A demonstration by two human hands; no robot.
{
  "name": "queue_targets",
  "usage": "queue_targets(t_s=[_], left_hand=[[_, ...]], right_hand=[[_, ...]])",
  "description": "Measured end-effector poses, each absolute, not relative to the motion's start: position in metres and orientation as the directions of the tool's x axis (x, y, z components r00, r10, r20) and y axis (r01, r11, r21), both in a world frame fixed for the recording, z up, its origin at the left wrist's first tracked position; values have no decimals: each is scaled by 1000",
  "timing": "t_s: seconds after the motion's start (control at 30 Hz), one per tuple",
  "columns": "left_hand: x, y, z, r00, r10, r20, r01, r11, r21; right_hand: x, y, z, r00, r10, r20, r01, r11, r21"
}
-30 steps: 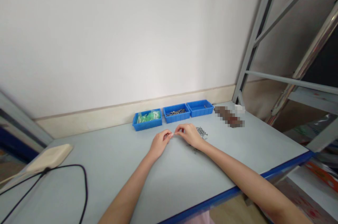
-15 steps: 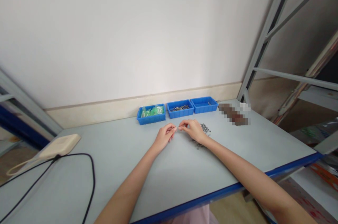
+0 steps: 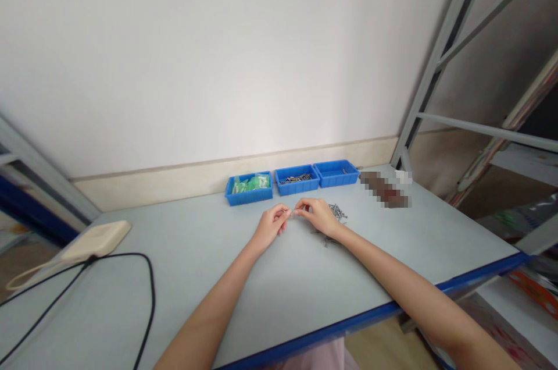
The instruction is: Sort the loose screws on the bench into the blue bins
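Both hands, the left hand (image 3: 271,227) and the right hand (image 3: 318,216), stand close together near the middle of the pale grey-blue tabletop (image 3: 196,294). We see that both hands are narrow, with curled fingers, and their fingertips meet around a small pale sliver (image 3: 293,213), perhaps of plastic. It is too small for us to tell its true shape, or which hand grips it more firmly. This sliver is between the two hands, a little in front of the trays. Just beside the right hand lie some loose dark metal fasteners (image 3: 336,212), and a few more of them are under its wrist side. Along the back edge of the tabletop we see three shallow blue plastic trays in a row. The left blue tray (image 3: 248,202) carries small green and clear packets, the middle blue tray (image 3: 297,191) carries a heap of thin metal fasteners, and the right blue tray (image 3: 335,184) has a few small pieces near its far corner. Toward the back right corner is a pixelated brown object (image 3: 384,189), and we cannot tell what it is. At the left side of the tabletop lies a flat cream-coloured pad (image 3: 96,239) with a thin black cable (image 3: 152,300) curving in front of it.
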State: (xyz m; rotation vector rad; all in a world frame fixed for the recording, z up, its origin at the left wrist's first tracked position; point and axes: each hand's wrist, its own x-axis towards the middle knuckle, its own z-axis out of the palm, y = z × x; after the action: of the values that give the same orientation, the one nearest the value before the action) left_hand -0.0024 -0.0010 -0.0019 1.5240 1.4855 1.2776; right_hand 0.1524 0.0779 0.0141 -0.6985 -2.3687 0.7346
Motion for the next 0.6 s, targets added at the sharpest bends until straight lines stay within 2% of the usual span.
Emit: queue_targets(t_s=[0.13,0.2,0.3,0.37,0.4,0.47,0.53,0.6], left_hand=[[-2,-4,-1,-85,976,198,349,-157,924],[-3,-4,-3,-99,975,199,346,-154,926],[-6,-3,-3,-181,945,271,372,-189,909],[-7,-3,6,-265,896,355,364,-248,898],[-7,-4,16,-301,868,394,343,-287,894],[-8,-12,46,-398,792,463,284,-374,883],[-10,-30,89,-467,698,543,244,-488,838],[-14,-57,135,-495,569,657,243,-635,733]], right_hand=[[156,87,17,-812,530,243,272,713,-646],[160,101,24,-788,567,240,309,701,-643],[170,135,42,-621,739,261,527,640,-559],[179,159,53,-492,828,268,721,560,-408],[183,169,59,-441,852,283,795,517,-318],[190,182,71,-390,869,305,853,466,-236],[197,182,89,-376,857,354,864,462,-200],[208,170,114,-388,789,476,829,524,-193]])
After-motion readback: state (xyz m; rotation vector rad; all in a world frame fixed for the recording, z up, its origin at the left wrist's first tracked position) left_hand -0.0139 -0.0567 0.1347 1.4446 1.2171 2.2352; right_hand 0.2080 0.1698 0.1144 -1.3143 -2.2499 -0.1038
